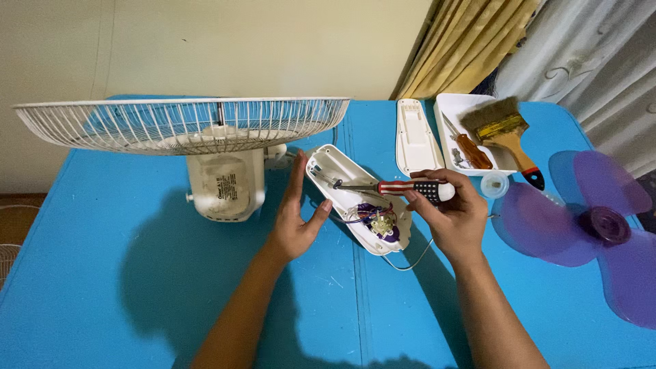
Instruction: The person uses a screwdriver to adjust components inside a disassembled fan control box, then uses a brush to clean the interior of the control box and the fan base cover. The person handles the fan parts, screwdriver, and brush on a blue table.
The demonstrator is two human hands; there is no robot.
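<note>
My right hand (452, 213) grips a screwdriver (403, 187) with a red, white and black handle; its shaft points left, the tip inside the open white fan base housing (331, 167). Wires and a purple switch part (376, 222) show inside that housing. My left hand (298, 219) rests flat against the housing's left side, fingers straight, holding nothing. The white fan motor body (225, 184) with its wire grille (181, 123) stands just left of it on the blue table (123, 273).
A white base cover (415, 140) lies behind the housing. A white tray (451, 113) at the back right holds a paintbrush (504, 130) and a brown-handled tool (473, 150). A purple fan blade (588, 225) lies at the right edge. Curtains hang behind.
</note>
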